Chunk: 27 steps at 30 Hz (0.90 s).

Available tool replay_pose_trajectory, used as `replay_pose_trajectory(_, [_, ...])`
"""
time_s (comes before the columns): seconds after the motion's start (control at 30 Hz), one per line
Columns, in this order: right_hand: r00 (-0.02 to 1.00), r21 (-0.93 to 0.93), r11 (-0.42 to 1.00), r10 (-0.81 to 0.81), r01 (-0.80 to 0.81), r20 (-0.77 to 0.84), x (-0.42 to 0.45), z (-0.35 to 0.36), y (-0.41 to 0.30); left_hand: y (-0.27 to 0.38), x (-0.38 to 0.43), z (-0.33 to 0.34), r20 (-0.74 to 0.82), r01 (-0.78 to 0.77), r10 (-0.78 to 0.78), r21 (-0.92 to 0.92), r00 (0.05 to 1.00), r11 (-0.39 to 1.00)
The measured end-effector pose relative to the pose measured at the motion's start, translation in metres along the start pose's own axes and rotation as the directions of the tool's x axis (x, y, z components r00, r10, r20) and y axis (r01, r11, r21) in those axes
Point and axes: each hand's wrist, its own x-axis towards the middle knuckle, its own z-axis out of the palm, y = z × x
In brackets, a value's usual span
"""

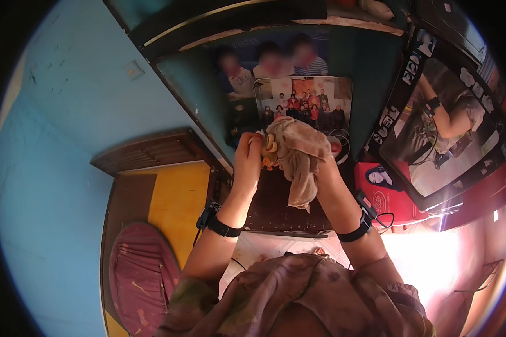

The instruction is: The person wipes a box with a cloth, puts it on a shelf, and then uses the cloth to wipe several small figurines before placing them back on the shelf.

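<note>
My left hand point(248, 158) is closed around a small yellow and orange ornament point(270, 145), whose exact shape is partly hidden by the fingers. A beige cloth point(300, 143) drapes over my right hand point(326, 165), covering nearly all of its fingers. The cloth lies against the ornament's right side, and its loose end hangs down towards me. Both hands are raised in front of a dark wooden cabinet top point(274, 210). Just beyond them stands a group photo point(305, 97) with rounded corners.
A small round container point(334, 145) and a white cable point(345, 137) sit right of the cloth. Further right are a red box point(383, 191) and a dark-framed mirror point(451, 122) with stickers. At left stands a wooden piece with a maroon cushion point(141, 274), beside a blue wall point(59, 139).
</note>
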Motion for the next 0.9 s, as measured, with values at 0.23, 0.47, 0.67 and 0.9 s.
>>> replay_pose_trajectory(0.23, [0.983,0.0,0.985,-0.172,0.173,0.066,-0.013,0.021,-0.035,0.024,-0.008,-0.003,0.004,0.152,-0.156,-0.23,0.988,0.961])
replay_pose_trajectory(0.47, [0.978,-0.156,0.983,-0.064,0.096,0.2,-0.024,0.026,-0.039,0.025,-0.006,0.005,-0.045,0.033,-0.044,-0.228,0.998,0.973])
replay_pose_trajectory(0.67, [0.988,-0.366,0.919,-0.155,0.149,0.013,-0.027,0.042,-0.035,0.021,-0.004,0.013,-0.163,-0.117,0.103,-0.079,0.981,0.99])
replay_pose_trajectory(0.9, [0.842,-0.719,0.466,-0.431,0.515,0.324,-0.02,0.039,-0.041,0.019,0.0,0.008,-0.195,-0.16,0.176,0.092,0.965,0.983])
